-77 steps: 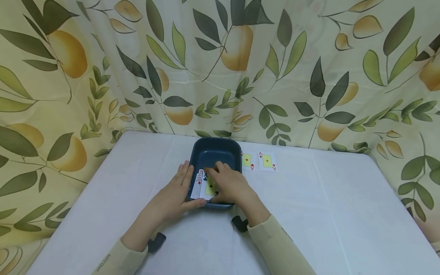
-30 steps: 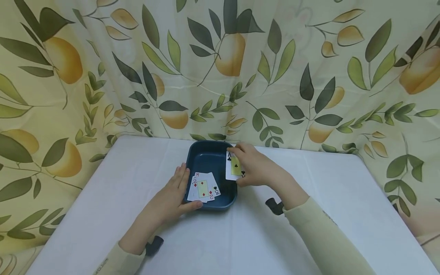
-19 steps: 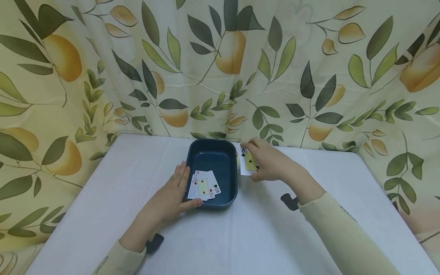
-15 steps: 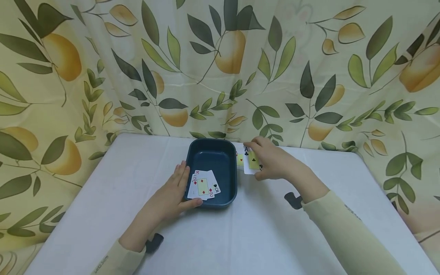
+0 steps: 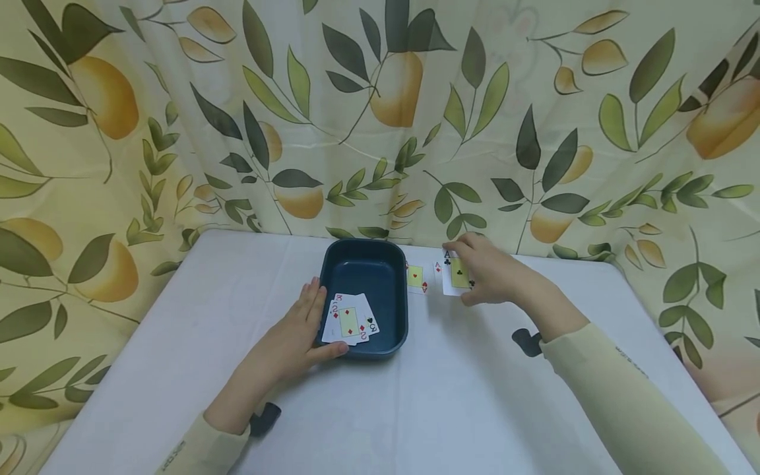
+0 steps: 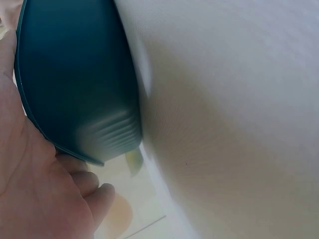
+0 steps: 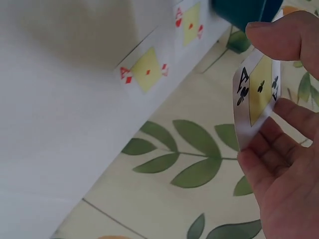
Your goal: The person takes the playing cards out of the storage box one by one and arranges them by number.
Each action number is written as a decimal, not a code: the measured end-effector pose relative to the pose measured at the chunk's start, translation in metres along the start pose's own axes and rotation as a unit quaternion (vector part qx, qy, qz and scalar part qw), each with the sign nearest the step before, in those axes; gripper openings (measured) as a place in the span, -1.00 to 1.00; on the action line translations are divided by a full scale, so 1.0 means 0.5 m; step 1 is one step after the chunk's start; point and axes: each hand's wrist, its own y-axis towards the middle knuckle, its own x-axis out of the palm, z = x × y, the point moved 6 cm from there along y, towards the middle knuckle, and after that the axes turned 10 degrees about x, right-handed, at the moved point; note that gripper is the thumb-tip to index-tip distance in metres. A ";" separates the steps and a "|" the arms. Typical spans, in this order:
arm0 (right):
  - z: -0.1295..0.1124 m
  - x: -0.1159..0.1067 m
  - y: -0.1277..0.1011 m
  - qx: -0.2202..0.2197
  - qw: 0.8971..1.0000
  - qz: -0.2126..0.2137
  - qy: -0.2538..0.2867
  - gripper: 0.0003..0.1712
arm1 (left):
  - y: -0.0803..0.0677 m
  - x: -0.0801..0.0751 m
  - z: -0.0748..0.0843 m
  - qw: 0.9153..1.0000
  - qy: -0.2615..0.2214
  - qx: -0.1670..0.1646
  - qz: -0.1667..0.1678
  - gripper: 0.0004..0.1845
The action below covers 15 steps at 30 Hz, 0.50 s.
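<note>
The head view looks forward and down over the whole white surface (image 5: 415,409) toward the far leaf-print curtain (image 5: 380,119); the left wrist view sits very close against the blue tray (image 6: 75,79); the right wrist view looks along the surface's far edge, sharing tray (image 7: 244,10) and curtain.

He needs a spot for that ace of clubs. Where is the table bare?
Bare cloth lies right of the ace of diamonds and across the table front. Crowded between tray and ace of hearts.
</note>
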 end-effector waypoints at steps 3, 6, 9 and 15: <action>0.019 0.002 0.000 0.011 1.000 -0.004 0.001 0.13 | 0.000 0.002 -0.001 1.000 -0.001 0.000 -0.002 0.26; 0.036 0.001 0.000 0.022 1.000 0.000 -0.003 0.13 | 0.000 0.003 -0.001 1.000 -0.003 0.001 -0.002 0.26; 0.054 0.000 0.000 0.032 0.999 0.008 -0.011 0.12 | 0.000 0.004 -0.001 1.000 -0.002 0.001 -0.002 0.27; 0.085 0.000 -0.002 0.037 0.999 0.003 -0.014 0.10 | 0.000 0.005 -0.002 1.000 -0.002 -0.002 -0.001 0.26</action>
